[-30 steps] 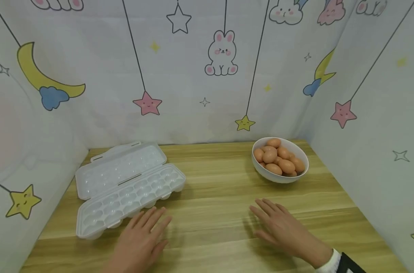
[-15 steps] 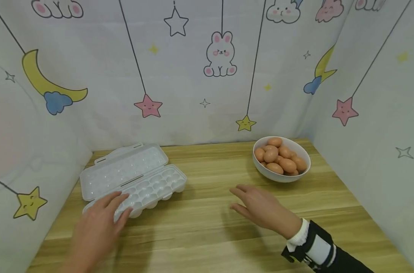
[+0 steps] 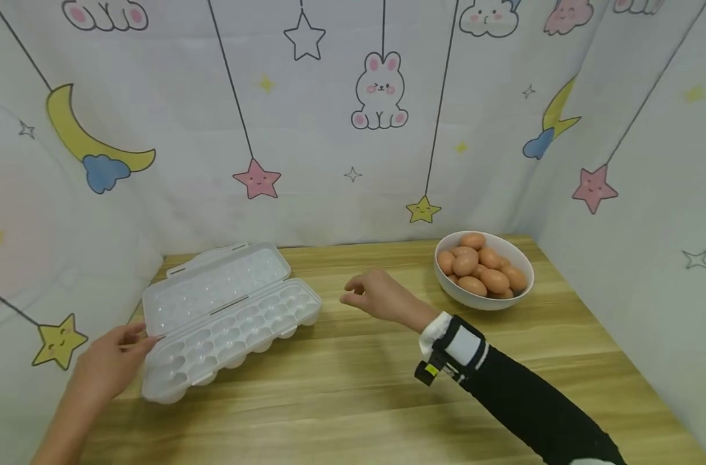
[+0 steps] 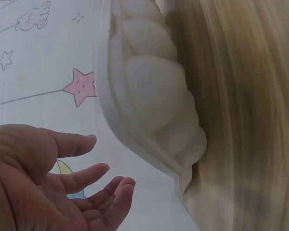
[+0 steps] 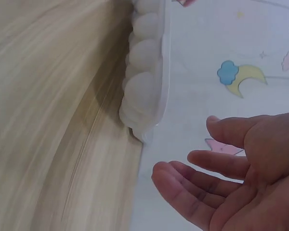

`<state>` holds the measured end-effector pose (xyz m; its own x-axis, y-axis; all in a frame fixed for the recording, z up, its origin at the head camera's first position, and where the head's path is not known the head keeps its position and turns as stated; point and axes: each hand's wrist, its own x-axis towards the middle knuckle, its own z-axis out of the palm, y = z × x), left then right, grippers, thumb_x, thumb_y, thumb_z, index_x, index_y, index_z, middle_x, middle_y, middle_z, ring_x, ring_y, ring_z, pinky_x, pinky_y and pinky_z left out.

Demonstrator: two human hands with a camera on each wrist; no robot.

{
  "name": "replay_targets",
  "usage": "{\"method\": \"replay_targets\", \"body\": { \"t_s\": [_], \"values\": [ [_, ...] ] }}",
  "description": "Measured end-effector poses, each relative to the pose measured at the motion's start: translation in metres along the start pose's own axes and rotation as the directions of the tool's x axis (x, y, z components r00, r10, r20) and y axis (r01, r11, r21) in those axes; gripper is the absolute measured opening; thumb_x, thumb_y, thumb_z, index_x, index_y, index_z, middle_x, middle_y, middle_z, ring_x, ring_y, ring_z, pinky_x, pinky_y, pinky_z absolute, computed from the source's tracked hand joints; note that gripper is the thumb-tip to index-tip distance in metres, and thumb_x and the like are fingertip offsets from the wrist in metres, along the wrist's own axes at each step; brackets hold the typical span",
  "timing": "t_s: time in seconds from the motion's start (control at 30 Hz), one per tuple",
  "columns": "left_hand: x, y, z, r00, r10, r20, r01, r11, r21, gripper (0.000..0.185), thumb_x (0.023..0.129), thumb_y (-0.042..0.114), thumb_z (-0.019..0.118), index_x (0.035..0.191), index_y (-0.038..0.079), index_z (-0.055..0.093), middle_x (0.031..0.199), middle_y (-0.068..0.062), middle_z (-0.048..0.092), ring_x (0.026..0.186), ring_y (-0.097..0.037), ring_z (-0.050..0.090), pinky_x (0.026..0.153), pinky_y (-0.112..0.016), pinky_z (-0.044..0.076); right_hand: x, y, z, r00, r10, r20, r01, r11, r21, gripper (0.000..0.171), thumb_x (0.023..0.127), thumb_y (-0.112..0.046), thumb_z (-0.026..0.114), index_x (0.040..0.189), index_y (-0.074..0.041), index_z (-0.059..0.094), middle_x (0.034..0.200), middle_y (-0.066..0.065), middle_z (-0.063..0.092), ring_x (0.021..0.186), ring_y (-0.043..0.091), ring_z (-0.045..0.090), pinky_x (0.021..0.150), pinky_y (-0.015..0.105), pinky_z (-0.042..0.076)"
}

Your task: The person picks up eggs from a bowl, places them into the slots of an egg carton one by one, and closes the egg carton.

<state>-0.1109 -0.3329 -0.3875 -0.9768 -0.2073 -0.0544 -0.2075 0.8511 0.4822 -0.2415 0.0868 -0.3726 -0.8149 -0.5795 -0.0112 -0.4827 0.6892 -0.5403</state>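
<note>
- Head view: left hand (image 3: 105, 365) open, fingertips at the egg tray's (image 3: 230, 323) left end, holding nothing.
- Right hand (image 3: 376, 296) loosely curled, empty, just right of the tray; bowl (image 3: 483, 297) beyond.

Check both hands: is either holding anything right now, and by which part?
Nothing is held. The left hand is open beside the left end of the egg tray; contact cannot be told. The right hand hovers empty near its right end.

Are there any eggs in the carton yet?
No, every cup of the open egg carton is bare in the head view; the eggs all sit in the white bowl.
</note>
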Motion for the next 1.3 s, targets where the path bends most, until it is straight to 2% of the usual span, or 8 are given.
{"method": "replay_targets", "body": {
  "t_s": [0.1, 0.2, 0.37, 0.53, 0.67, 0.8, 1.07, 1.3],
  "values": [
    [0.007, -0.012, -0.003, 0.996, -0.016, 0.083, 0.017, 1.000, -0.013, 0.077, 0.093, 0.053, 0.038, 0.134, -0.013, 0.034, 0.122, -0.037, 0.045, 0.101, -0.049, 0.051, 0.071, -0.052, 0.049, 0.020, 0.001, 0.001, 0.996, 0.077, 0.050, -0.080, 0.993, 0.081, 0.039, 0.091, -0.037, 0.057, 0.120, -0.010, 0.062, 0.094, -0.001, 0.066, 0.070, 0.010, 0.062, 0.061, 0.025, 0.053],
    [0.012, -0.023, -0.001, 0.985, -0.048, 0.166, 0.068, 0.991, -0.118, 0.082, 0.093, 0.052, 0.039, 0.136, -0.016, 0.026, 0.125, -0.041, 0.040, 0.095, -0.043, 0.058, 0.070, -0.046, 0.053, 0.035, -0.001, 0.005, 0.991, 0.107, 0.077, -0.115, 0.986, 0.121, 0.036, 0.091, -0.033, 0.057, 0.117, -0.009, 0.064, 0.085, -0.001, 0.066, 0.067, 0.014, 0.064, 0.058, 0.025, 0.053],
    [0.016, -0.040, 0.004, 0.949, -0.108, 0.296, 0.212, 0.913, -0.348, 0.085, 0.094, 0.047, 0.044, 0.139, -0.018, 0.011, 0.132, -0.042, 0.029, 0.096, -0.032, 0.061, 0.074, -0.035, 0.056, 0.057, -0.006, 0.013, 0.990, 0.122, 0.076, -0.134, 0.975, 0.180, 0.020, 0.091, -0.025, 0.059, 0.097, -0.010, 0.072, 0.081, 0.001, 0.066, 0.065, 0.018, 0.065, 0.059, 0.026, 0.054],
    [0.017, -0.051, 0.008, 0.925, -0.105, 0.364, 0.272, 0.854, -0.443, 0.076, 0.098, 0.034, 0.043, 0.137, -0.020, 0.008, 0.118, -0.037, 0.049, 0.091, -0.022, 0.062, 0.076, -0.035, 0.056, 0.075, -0.011, 0.023, 0.975, 0.215, 0.059, -0.222, 0.916, 0.335, 0.022, 0.088, -0.020, 0.064, 0.102, -0.004, 0.070, 0.102, 0.009, 0.065, 0.068, 0.024, 0.066, 0.066, 0.034, 0.058],
    [0.019, -0.053, 0.014, 0.919, -0.106, 0.380, 0.294, 0.827, -0.480, 0.074, 0.097, 0.031, 0.045, 0.137, -0.021, 0.010, 0.111, -0.027, 0.057, 0.088, -0.019, 0.063, 0.075, -0.035, 0.056, 0.086, -0.013, 0.032, 0.964, 0.263, 0.047, -0.260, 0.881, 0.395, 0.023, 0.086, -0.016, 0.065, 0.101, 0.001, 0.070, 0.103, 0.017, 0.065, 0.069, 0.028, 0.066, 0.069, 0.039, 0.058],
    [0.020, -0.054, 0.020, 0.920, -0.086, 0.384, 0.279, 0.830, -0.483, 0.070, 0.097, 0.029, 0.045, 0.136, -0.021, 0.015, 0.115, -0.027, 0.054, 0.091, -0.020, 0.061, 0.075, -0.035, 0.056, 0.092, -0.015, 0.041, 0.961, 0.275, 0.035, -0.267, 0.882, 0.388, 0.020, 0.085, -0.014, 0.066, 0.092, 0.004, 0.071, 0.088, 0.018, 0.066, 0.064, 0.026, 0.065, 0.063, 0.036, 0.058],
    [0.019, -0.056, 0.025, 0.926, -0.052, 0.374, 0.250, 0.826, -0.505, 0.062, 0.097, 0.019, 0.045, 0.135, -0.022, 0.017, 0.114, -0.024, 0.055, 0.089, -0.016, 0.060, 0.074, -0.032, 0.056, 0.097, -0.015, 0.058, 0.968, 0.250, 0.024, -0.244, 0.913, 0.326, 0.014, 0.084, -0.011, 0.066, 0.089, 0.000, 0.073, 0.076, 0.008, 0.068, 0.054, 0.015, 0.062, 0.056, 0.032, 0.057],
    [0.015, -0.059, 0.030, 0.933, -0.022, 0.359, 0.230, 0.804, -0.549, 0.063, 0.096, 0.012, 0.048, 0.134, -0.024, 0.013, 0.119, -0.033, 0.051, 0.087, -0.015, 0.061, 0.076, -0.034, 0.056, 0.097, -0.009, 0.066, 0.981, 0.192, 0.023, -0.191, 0.945, 0.267, 0.011, 0.083, -0.007, 0.066, 0.078, 0.001, 0.072, 0.067, 0.005, 0.064, 0.050, 0.013, 0.060, 0.045, 0.023, 0.053]
  ]
}}
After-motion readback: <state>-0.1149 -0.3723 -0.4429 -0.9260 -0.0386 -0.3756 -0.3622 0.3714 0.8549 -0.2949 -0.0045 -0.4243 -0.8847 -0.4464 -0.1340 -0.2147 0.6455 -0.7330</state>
